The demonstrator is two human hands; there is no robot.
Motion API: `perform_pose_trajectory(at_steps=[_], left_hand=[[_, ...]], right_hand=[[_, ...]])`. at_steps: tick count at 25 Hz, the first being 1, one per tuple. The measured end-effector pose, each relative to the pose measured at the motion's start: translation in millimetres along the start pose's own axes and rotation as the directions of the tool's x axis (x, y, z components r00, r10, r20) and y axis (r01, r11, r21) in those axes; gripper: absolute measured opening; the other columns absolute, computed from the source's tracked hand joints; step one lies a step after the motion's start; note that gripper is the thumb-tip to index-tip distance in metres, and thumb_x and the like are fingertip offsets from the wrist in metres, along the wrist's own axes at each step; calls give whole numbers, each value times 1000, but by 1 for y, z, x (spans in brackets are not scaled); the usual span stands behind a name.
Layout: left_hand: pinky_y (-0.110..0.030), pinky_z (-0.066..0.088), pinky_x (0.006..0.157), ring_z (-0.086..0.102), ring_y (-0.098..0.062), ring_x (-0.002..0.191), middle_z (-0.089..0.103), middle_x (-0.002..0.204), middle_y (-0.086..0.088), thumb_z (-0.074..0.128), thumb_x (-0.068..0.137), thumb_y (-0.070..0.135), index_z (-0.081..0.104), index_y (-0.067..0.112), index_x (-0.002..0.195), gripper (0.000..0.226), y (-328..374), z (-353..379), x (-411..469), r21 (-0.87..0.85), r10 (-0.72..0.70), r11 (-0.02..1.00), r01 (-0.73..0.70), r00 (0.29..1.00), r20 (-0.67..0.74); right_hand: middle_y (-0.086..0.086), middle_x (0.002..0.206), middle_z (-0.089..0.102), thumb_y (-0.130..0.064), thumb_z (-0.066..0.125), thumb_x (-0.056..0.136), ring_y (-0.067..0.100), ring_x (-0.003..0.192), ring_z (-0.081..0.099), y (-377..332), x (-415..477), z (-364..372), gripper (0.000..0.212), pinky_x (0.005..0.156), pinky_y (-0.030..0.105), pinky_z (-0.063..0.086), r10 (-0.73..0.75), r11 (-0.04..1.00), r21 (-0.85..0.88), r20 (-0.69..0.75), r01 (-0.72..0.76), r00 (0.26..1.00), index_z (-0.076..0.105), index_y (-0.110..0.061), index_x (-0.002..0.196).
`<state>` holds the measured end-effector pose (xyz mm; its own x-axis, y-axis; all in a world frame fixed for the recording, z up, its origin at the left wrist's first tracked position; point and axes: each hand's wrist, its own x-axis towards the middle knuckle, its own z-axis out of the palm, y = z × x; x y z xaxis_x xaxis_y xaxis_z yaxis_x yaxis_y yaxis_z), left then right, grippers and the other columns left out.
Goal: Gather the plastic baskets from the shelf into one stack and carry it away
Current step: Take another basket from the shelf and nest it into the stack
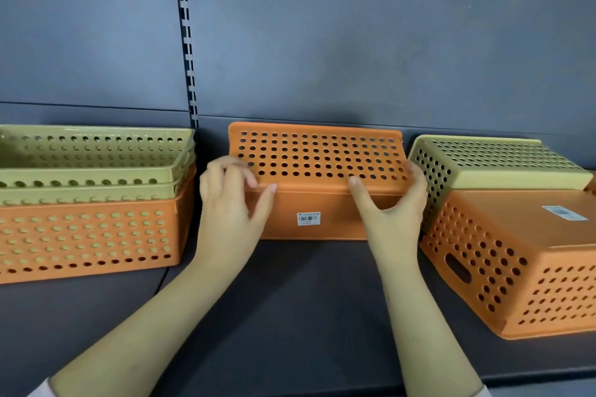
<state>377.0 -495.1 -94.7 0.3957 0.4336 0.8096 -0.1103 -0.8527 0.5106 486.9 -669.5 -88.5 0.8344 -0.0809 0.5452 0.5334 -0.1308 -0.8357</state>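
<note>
An orange basket is tipped on its side on the dark shelf, its solid bottom turned toward the camera and its perforated long wall facing up. A barcode label is seen on that bottom, between the two hands.

The basket is gripped at its left end by the left hand: the fingers are curled over the upper edge onto the perforated wall, and the thumb is laid along the edge. The right end is gripped by the right hand, with the thumb pressed on the front edge and the fingers wrapped round the corner. Neither hand is clenched into a fist; both are closed on the basket.

Just to the left of the left hand, a stack of upright baskets is found, with green ones nested into an orange one at the bottom. It stands near the held basket; whether the two touch cannot be told.

Just to the right of the right hand, a green basket is set upside down, and in front of it an upturned orange basket with a label on its bottom is placed. The green one stands very near the fingers of the right hand; contact cannot be told.

Behind the hands, a grey back panel with a slotted upright is seen.
</note>
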Motion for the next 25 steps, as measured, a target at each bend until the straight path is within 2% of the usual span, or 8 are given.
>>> perform_pose_trajectory(at_steps=[3, 5, 7, 12, 15, 18, 23, 25], left_hand=[[-5, 15, 98, 37, -23, 121, 38, 126, -7, 64, 86, 39, 49, 11, 110, 40, 0, 1, 0, -73, -76, 995, 73, 996, -51], [-16, 19, 104, 28, -24, 138, 22, 152, -10, 67, 86, 42, 42, 22, 134, 58, 2, 2, -3, -138, -222, 962, 235, 970, 99], [-23, 28, 102, 30, -19, 142, 14, 160, -2, 65, 85, 47, 35, 33, 144, 67, 2, 0, -5, -139, -262, 945, 297, 939, 221], [-27, 34, 107, 36, -15, 139, 20, 159, 0, 67, 84, 49, 38, 30, 143, 68, 16, -10, 5, -95, -137, 984, 153, 978, 159], [-11, 30, 101, 36, -6, 132, 25, 152, -2, 69, 84, 45, 43, 26, 137, 63, 33, -27, 20, -153, -61, 985, 75, 994, 92], [2, 29, 90, 40, 18, 112, 37, 136, -5, 72, 84, 34, 49, 25, 126, 48, 50, -62, 40, -230, 22, 973, -29, 999, -31], [-23, 41, 105, 39, 15, 120, 30, 127, 18, 79, 78, 27, 28, 40, 139, 81, 55, -134, 71, -332, 60, 940, -75, 997, -55], [-29, 38, 106, 37, 22, 112, 28, 128, 13, 82, 76, 26, 16, 38, 150, 100, 42, -165, 82, -278, 7, 960, -4, 1000, 11]], right_hand=[[-11, 149, 32, -59, 75, 70, 15, 138, 33, -2, -2, 0, 91, 116, 56, 22, 42, 995, -87, 28, -39, 999, 27, -41, 145], [-8, 154, 26, -57, 75, 72, 20, 141, 29, -2, -4, 1, 92, 115, 56, 17, 61, 989, -137, 65, -52, 996, 24, -43, 147], [-8, 154, 23, -56, 75, 72, 20, 142, 27, 0, -4, 2, 93, 115, 53, 25, 50, 995, -90, 97, -42, 994, 23, -43, 148], [-8, 155, 23, -44, 82, 72, 6, 139, 27, -10, -3, -8, 103, 116, 42, 31, 42, 995, 86, 54, -46, 998, 21, -31, 154], [-8, 155, 22, -45, 83, 70, 6, 141, 27, -30, -5, -13, 108, 116, 43, 32, -22, 984, 177, 8, 20, 1000, 18, -28, 155], [-8, 154, 22, -54, 82, 61, 5, 141, 29, -61, -6, -14, 116, 114, 45, 36, -110, 957, 264, -64, 123, 992, 18, -28, 154], [-3, 148, 33, -48, 85, 58, 8, 134, 42, -119, -9, 6, 105, 108, 41, 44, -204, 899, 373, -108, 230, 973, 28, -30, 144], [0, 145, 36, -42, 86, 59, 10, 130, 46, -134, -20, 25, 97, 104, 35, 46, -211, 897, 374, -102, 234, 972, 31, -28, 138]])
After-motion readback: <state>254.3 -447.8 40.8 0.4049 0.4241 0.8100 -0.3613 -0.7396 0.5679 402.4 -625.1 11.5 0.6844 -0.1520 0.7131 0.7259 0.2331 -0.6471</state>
